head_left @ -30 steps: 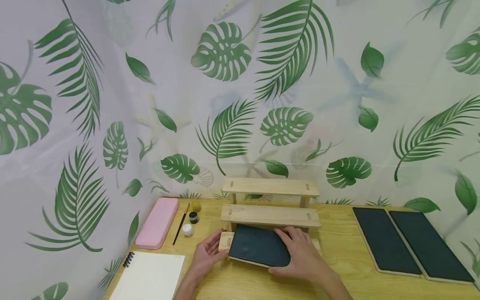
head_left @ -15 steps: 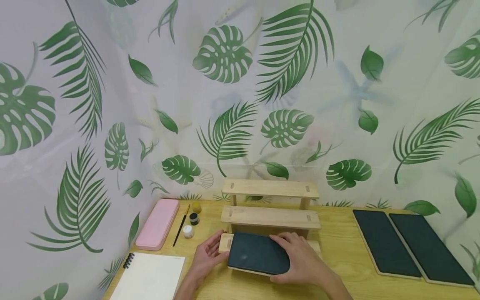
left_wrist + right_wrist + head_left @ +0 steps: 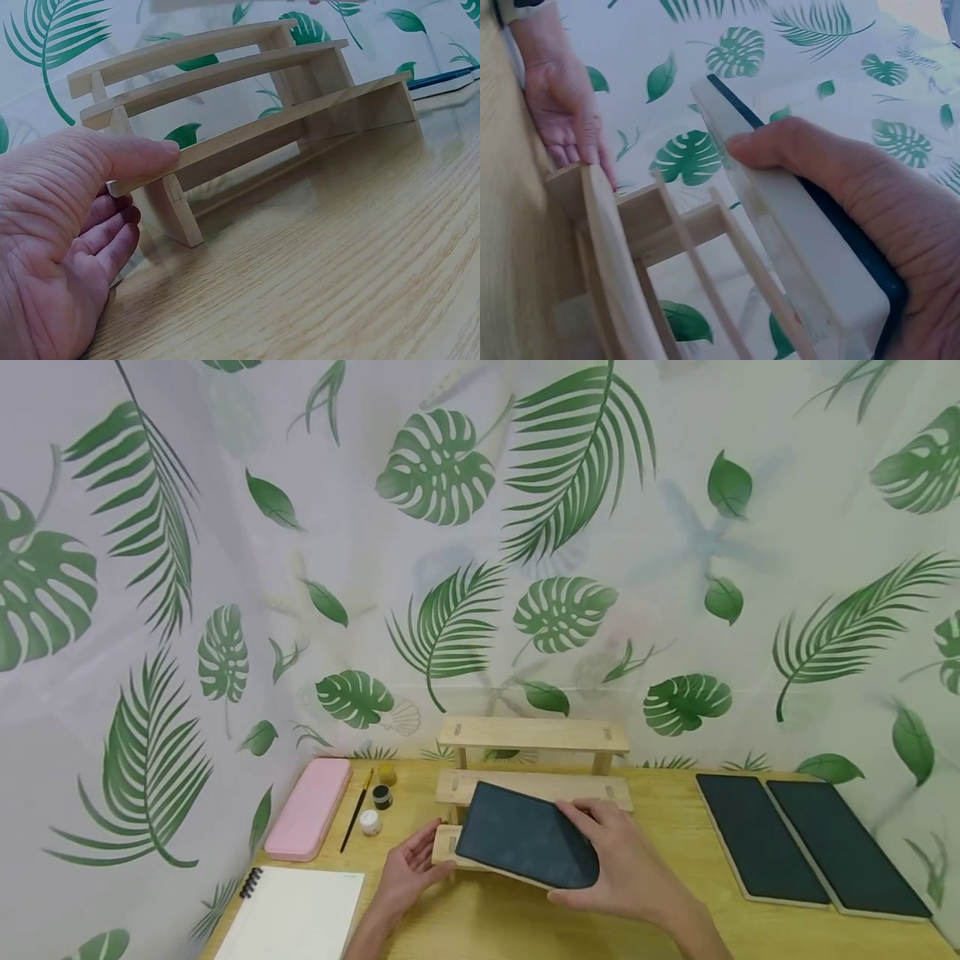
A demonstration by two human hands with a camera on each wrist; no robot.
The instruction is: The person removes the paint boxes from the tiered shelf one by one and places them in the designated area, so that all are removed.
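A three-tier wooden display stand point(image 3: 532, 732) stands on the table against the patterned backdrop. My left hand point(image 3: 403, 877) holds the left end of its lowest shelf point(image 3: 255, 135); in the left wrist view the thumb lies on top and the other fingers curl beneath. With my right hand point(image 3: 633, 872) I grip the right end of a flat board with a dark blue top and pale sides point(image 3: 525, 835). The board is tilted above the lower tiers and hides part of them. The right wrist view shows its pale underside point(image 3: 787, 217) apart from the shelves.
Two similar dark-topped boards point(image 3: 761, 839) point(image 3: 847, 847) lie side by side at the right. On the left are a pink case point(image 3: 309, 810), a paintbrush point(image 3: 357, 810), small paint jars point(image 3: 382, 797) and a spiral notepad point(image 3: 292, 914).
My right hand has lifted the dark-topped board up off the lowest tier and slightly right, tilting it. The left hand keeps its hold on the shelf end.
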